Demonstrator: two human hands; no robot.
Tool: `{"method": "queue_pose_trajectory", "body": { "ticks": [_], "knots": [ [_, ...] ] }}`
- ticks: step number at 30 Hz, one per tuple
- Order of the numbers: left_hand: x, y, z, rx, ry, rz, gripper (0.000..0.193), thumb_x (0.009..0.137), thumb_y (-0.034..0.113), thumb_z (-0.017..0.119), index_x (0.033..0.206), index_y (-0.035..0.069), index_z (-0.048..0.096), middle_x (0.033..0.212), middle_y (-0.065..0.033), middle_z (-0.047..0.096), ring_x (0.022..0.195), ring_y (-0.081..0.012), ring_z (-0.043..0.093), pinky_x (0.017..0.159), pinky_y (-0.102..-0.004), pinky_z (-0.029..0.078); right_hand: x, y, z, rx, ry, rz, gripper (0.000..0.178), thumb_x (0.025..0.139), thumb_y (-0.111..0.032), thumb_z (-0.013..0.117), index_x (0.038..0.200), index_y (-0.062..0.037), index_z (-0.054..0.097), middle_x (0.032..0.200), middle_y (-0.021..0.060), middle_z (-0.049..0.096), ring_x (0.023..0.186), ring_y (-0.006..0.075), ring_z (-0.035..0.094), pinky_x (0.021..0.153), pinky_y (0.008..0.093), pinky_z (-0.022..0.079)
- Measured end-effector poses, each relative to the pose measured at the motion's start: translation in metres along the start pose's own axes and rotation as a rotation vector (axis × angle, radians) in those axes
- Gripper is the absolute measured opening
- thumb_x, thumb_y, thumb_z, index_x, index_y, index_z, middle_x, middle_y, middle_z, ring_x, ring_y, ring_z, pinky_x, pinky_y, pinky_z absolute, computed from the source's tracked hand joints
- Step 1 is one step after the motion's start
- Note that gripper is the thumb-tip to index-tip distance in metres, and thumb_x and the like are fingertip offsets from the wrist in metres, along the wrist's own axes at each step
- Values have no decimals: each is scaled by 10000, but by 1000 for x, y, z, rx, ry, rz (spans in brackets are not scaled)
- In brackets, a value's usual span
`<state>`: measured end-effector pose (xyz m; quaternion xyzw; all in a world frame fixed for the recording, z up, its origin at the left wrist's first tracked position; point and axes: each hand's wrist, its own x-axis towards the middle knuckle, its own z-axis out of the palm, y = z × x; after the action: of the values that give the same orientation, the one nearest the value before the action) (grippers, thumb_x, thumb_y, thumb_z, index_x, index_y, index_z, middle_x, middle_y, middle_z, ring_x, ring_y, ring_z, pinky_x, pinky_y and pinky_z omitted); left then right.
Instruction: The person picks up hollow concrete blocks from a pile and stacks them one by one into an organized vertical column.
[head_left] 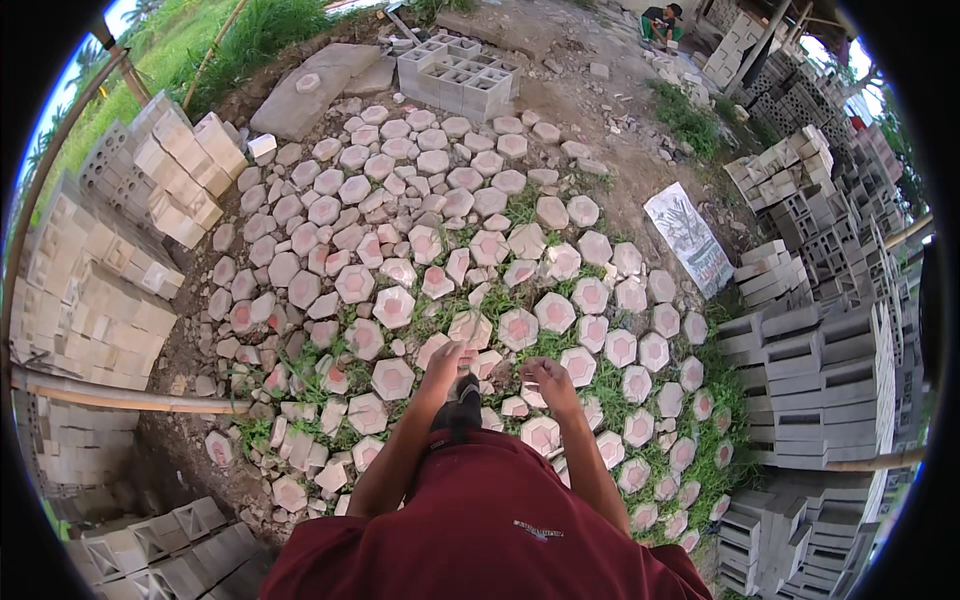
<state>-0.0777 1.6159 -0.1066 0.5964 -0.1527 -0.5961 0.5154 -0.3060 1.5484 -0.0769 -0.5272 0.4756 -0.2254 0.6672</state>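
Paving stones (518, 328) beneath left hand (447, 370) and right hand (549, 381); cannot tell if gripping. Blocks (800, 385) rightward, stacked presumably for storage.

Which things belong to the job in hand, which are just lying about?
Likely job, nearest the left hand and right hand:
- hexagonal pavers
- grass between them

Apparently just lying about:
- concrete block stacks
- printed sheet
- flat slab

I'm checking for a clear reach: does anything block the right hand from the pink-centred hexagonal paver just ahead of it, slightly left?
Nothing visible stands between the right hand and that pink-centred paver; its upper face lies uncovered.
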Motion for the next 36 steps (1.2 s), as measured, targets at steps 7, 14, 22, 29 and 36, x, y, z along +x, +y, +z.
{"method": "queue_pose_trajectory", "body": {
  "ticks": [7, 14, 22, 29, 36],
  "knots": [
    [106, 123, 45, -44, -23, 160, 405, 949, 356, 478, 1158, 21, 568, 1083, -110, 648, 978, -189, 613, 849, -342, 470, 121, -57, -55, 57, 46, 43, 362, 940, -313, 553, 1123, -1, 562, 1023, 93, 651, 901, 168, 626, 777, 307, 494],
    [204, 140, 71, -34, 73, 58, 438, 943, 388, 476, 1165, 22, 567, 1102, -112, 639, 1002, -201, 609, 852, -353, 467, 242, -105, -101, 138, -2, 95, 265, 955, -247, 515, 1081, -23, 582, 979, 65, 656, 905, 152, 630, 767, 282, 491],
    [345, 199, 165, -42, 50, 1, 405, 954, 362, 463, 1170, 30, 548, 1093, -92, 637, 991, -183, 610, 819, -340, 479, 402, -153, -206, -67, -43, 63, 277, 940, -249, 542, 1081, -14, 581, 980, 80, 666, 873, 149, 637, 707, 256, 498],
    [448, 293, 255, -48, -5, 222, 303, 953, 298, 473, 1093, 62, 602, 1027, -53, 653, 918, -140, 608, 787, -302, 457, 514, -220, -287, 29, -11, -37, 326, 941, -285, 523, 1083, 2, 579, 1012, 101, 668, 903, 170, 646, 739, 282, 500],
    [520, 320, 275, -87, 36, 5, 383, 961, 341, 456, 1150, 25, 563, 1074, -97, 646, 987, -195, 611, 834, -344, 481, 606, -238, -294, 85, -107, 121, 302, 964, -272, 499, 1116, -20, 569, 1037, 97, 657, 915, 177, 633, 790, 309, 504]
  ]
}}
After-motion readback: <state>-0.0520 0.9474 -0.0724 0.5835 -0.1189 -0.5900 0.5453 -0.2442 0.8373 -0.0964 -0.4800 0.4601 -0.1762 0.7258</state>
